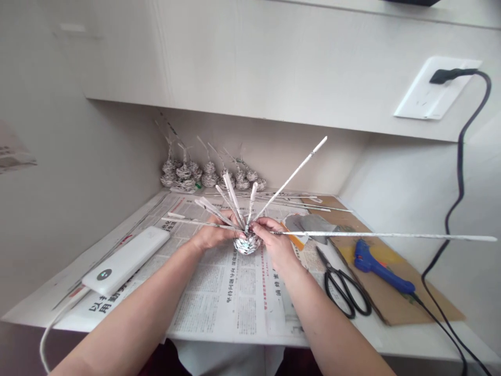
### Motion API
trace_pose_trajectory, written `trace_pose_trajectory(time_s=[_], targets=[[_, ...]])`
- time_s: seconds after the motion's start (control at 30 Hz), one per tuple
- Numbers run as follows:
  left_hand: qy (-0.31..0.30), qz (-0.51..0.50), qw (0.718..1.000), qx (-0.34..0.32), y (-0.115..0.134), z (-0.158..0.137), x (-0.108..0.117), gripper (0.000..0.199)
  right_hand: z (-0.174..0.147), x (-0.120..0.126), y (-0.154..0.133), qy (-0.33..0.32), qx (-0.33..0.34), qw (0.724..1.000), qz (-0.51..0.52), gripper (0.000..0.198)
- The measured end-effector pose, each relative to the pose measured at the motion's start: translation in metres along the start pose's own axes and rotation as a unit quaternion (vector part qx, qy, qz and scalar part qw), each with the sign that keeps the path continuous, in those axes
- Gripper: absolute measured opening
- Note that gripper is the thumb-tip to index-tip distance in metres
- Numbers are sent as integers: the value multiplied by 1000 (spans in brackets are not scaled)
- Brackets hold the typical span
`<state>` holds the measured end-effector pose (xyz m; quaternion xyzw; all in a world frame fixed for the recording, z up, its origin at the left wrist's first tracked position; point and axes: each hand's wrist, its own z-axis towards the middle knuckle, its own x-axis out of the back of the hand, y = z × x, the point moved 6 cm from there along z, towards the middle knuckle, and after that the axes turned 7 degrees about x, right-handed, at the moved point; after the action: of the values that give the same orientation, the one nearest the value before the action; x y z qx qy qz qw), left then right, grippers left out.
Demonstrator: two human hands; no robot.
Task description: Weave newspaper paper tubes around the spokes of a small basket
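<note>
A small round woven ball of rolled newspaper (247,244) is held between my two hands above the newspaper-covered table. Several paper sticks (230,196) fan upward and outward from its top. My left hand (215,231) grips the ball's left side, thumb at the top, its other fingers partly hidden behind the sticks. My right hand (270,235) pinches at the upper right of the ball, where the sticks meet. One long paper stick (376,235) runs out to the right past this hand, and another long stick (291,176) slants up and right.
Several gourd-shaped woven pieces (210,175) stand along the back wall. Black scissors (344,287) and a blue glue gun (381,269) lie at right, the gun on cardboard (403,303). A white power bank (127,258) lies left. A black cord (460,172) hangs from the wall socket (425,96).
</note>
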<state>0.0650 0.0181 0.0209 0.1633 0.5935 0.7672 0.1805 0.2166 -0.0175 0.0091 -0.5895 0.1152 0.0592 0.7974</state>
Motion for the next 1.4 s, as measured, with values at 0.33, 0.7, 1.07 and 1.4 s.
trace_pose_trajectory(time_s=[0.33, 0.7, 1.07, 1.4], targets=[[36, 15, 999, 3, -8, 4, 4, 33, 5, 8, 3, 42, -37, 998, -20, 29], [71, 23, 997, 24, -4, 4, 6, 31, 2, -2, -12, -31, -14, 999, -18, 34], [46, 93, 995, 12, -3, 0, 0, 31, -1, -6, -19, -73, 160, 945, -277, 15], [8, 52, 998, 33, -13, 1, 0, 30, -5, -9, -23, -82, 171, 938, -289, 17]])
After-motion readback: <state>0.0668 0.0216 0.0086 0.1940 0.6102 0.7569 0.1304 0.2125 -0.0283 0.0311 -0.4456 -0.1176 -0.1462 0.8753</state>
